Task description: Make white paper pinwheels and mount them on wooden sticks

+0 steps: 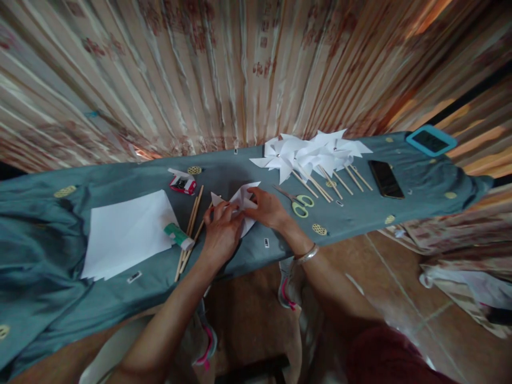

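Both hands meet over a folded white paper pinwheel [248,226] on the cloth-covered table. My left hand [224,226] presses on its left part with bent fingers. From the right, my right hand [266,207] pinches a paper flap between thumb and fingers. The pinwheel's centre is partly hidden under the fingers. Just left of my left hand lie several wooden sticks [194,210], with a green and white tube-shaped item [178,236] resting against them. Scissors [299,204] with light green handles lie right of my right hand, blades apart.
A stack of white paper [128,232] lies on the left, a small red packet [183,184] behind the sticks. Finished pinwheels [312,154] on sticks are heaped at the back right. Beyond them are a dark phone [386,178] and a blue-framed device [431,140]. A curtain [240,80] hangs behind.
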### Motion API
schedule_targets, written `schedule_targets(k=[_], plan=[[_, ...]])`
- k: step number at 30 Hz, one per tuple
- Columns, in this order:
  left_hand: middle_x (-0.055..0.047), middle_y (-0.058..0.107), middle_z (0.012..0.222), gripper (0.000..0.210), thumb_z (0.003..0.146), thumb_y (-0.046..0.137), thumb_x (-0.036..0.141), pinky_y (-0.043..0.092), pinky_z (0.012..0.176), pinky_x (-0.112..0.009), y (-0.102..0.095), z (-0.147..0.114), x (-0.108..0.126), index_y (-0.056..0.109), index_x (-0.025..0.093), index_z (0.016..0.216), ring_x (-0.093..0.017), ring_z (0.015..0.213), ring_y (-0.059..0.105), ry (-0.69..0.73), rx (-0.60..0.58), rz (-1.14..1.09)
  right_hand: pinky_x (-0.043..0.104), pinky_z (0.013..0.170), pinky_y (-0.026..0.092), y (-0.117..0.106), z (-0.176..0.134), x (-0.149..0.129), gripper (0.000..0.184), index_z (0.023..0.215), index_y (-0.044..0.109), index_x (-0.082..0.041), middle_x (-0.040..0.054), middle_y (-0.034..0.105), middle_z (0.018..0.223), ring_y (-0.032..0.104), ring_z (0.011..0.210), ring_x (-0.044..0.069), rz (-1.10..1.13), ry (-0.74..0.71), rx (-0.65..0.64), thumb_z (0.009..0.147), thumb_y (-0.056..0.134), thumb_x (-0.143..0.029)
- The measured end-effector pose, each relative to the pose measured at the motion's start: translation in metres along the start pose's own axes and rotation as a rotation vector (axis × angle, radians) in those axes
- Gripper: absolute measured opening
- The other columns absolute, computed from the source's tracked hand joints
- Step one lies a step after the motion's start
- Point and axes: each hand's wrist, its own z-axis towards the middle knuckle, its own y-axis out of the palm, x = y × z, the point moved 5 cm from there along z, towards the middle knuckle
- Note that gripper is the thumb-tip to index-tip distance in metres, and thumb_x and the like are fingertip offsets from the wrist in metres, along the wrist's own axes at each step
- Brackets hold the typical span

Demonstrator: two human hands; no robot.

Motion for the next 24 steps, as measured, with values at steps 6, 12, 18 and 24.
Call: schedule_targets(k=[6, 12, 18, 24], plan=[[-0.015, 0.061, 0.132, 0.032, 0.094, 0.045, 0.018, 0.029, 0.104, -0.059, 0.001, -0.002, 0.001, 0.068, 0.019, 0.117, -0.035, 0.128, 0.044, -0.012, -0.005, 0.015, 0.032, 0.085, 0.053, 0.003, -0.002, 0.000, 0.051, 0.127, 0.056, -0.016, 0.0095, 0.074, 0.109, 0.070, 0.102, 0.026, 0.029, 0.055, 0.018, 0.077, 0.068, -0.019], [-0.014, 0.062, 0.131, 0.034, 0.093, 0.045, 0.016, 0.030, 0.103, -0.056, 0.002, -0.004, 0.001, 0.067, 0.019, 0.118, -0.034, 0.128, 0.045, -0.017, 0.003, 0.014, 0.035, 0.088, 0.054, 0.002, -0.002, 0.002, 0.049, 0.124, 0.058, -0.015, 0.0110, 0.073, 0.111, 0.070, 0.104, 0.026, 0.098, 0.069, 0.042, 0.076, 0.067, -0.015], [-0.013, 0.062, 0.132, 0.035, 0.093, 0.045, 0.016, 0.030, 0.102, -0.056, 0.004, -0.005, 0.000, 0.066, 0.021, 0.120, -0.035, 0.128, 0.044, -0.013, 0.008, -0.002, 0.034, 0.089, 0.054, 0.005, 0.003, 0.009, 0.047, 0.121, 0.061, -0.015, 0.0110, 0.072, 0.114, 0.069, 0.106, 0.024, 0.164, 0.093, 0.029, 0.075, 0.070, -0.016], [-0.013, 0.061, 0.134, 0.037, 0.093, 0.043, 0.016, 0.030, 0.103, -0.056, 0.003, -0.007, 0.001, 0.066, 0.021, 0.122, -0.035, 0.128, 0.044, -0.027, -0.003, -0.003, 0.034, 0.088, 0.055, 0.011, 0.001, 0.011, 0.051, 0.125, 0.058, -0.013, 0.0123, 0.072, 0.114, 0.069, 0.107, 0.026, 0.167, 0.125, 0.064, 0.075, 0.068, -0.015]])
